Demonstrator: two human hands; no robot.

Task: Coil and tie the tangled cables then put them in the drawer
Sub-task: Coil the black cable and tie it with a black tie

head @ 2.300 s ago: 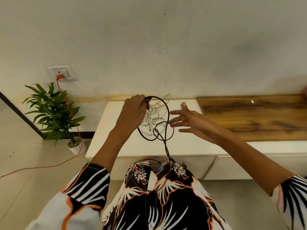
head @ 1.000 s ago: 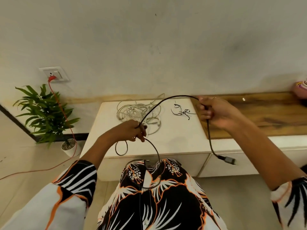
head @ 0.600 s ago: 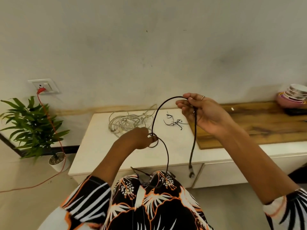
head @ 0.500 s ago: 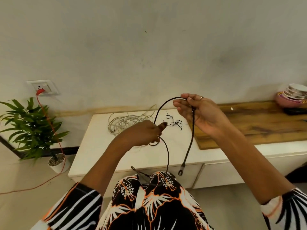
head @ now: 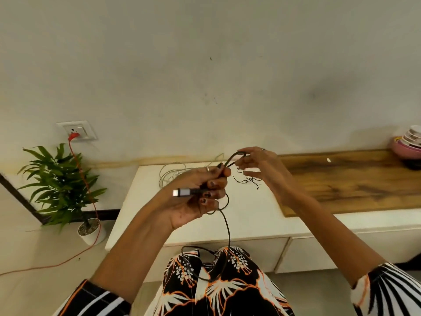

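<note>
My left hand [head: 200, 192] is closed around a black cable [head: 228, 226], palm up, with the cable's silver plug [head: 181, 192] sticking out to the left. A small loop of that cable rises from the fist to my right hand [head: 262, 165], whose fingertips pinch the loop's top. The rest of the black cable hangs down onto my lap. A tangle of white cables [head: 173, 174] lies on the white cabinet [head: 250, 215] behind my left hand. Small black wire ties [head: 247, 180] lie on the cabinet top under my right hand. Closed drawer fronts [head: 262, 252] face me below the cabinet top.
A wooden board [head: 353, 179] covers the right of the cabinet, with stacked bowls [head: 409, 142] at its far right. A potted plant [head: 61, 185] stands on the floor at left. An orange cord [head: 86, 190] runs from a wall socket [head: 76, 131] down across the floor.
My left hand has turned palm up and gathered the plug end into its fist. My right hand has let the hanging end go and holds only a small loop top, close to the left.
</note>
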